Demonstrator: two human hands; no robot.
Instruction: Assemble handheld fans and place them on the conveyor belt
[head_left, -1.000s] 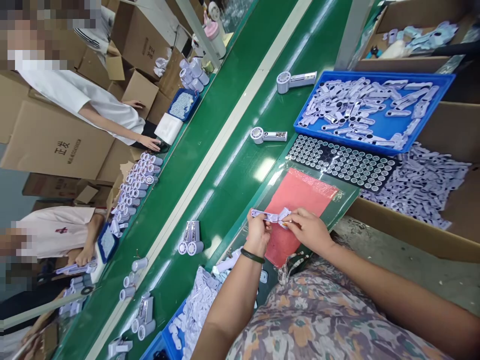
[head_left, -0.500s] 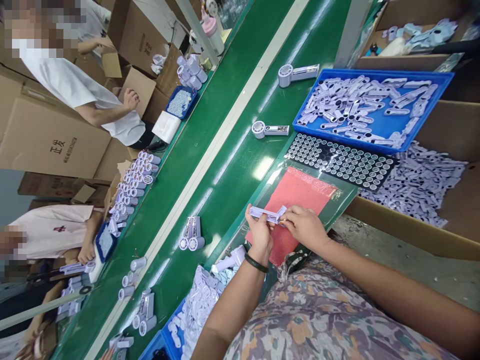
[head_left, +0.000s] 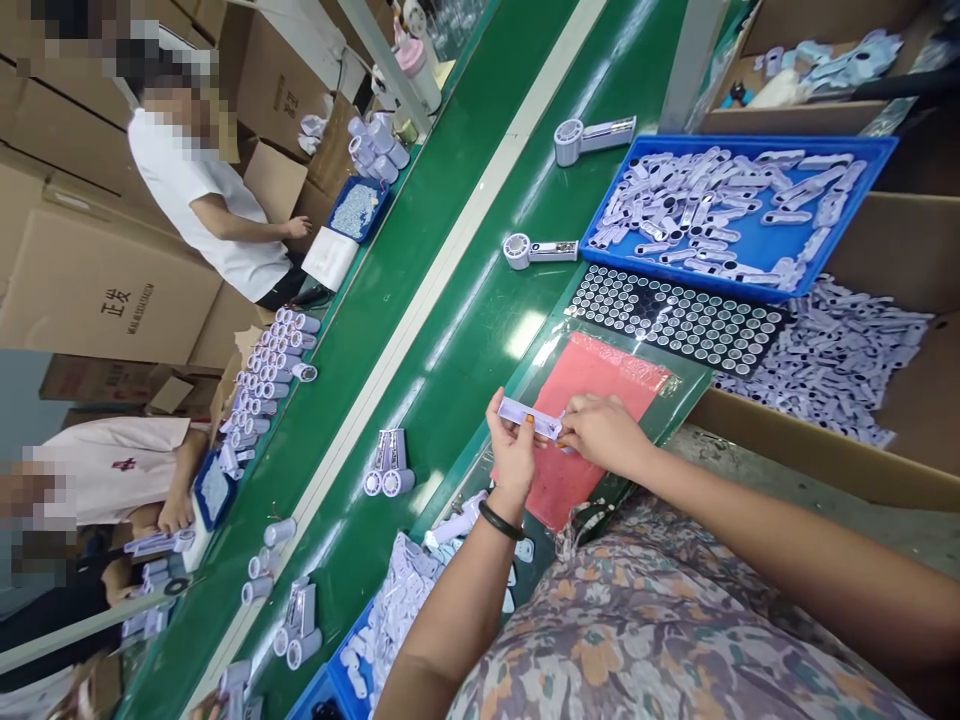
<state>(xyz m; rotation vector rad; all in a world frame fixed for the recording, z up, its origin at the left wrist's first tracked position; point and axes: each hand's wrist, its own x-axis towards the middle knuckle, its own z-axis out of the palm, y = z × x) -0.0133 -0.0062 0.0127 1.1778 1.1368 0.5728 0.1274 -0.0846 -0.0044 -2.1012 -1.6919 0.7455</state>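
My left hand point(head_left: 512, 458) is closed round a pale lavender plastic fan handle point(head_left: 517, 411), thumb lying over its long hollow side. At the handle's right end my right hand point(head_left: 606, 435) is closed, its fingers pinching that end and covering it. Whether a small part is also in those fingers cannot be made out. Beneath both hands lies a red sheet point(head_left: 592, 375) under clear plastic. Beyond my right hand is a black panel point(head_left: 675, 320) with rows of round pale discs.
A blue tray point(head_left: 847, 235) of lavender pieces stands at the back right, beside a carton of similar parts. Assembled handheld fans point(head_left: 517, 250) lie along the green conveyor point(head_left: 450, 340). Lower left, a pile of lavender parts point(head_left: 405, 590) fills another tray. Co-workers sit across the belt.
The handle has turned in my hands, and its hollow side now faces up. My right hand has shifted slightly left along it. Across the belt, a co-worker in white has leaned right.
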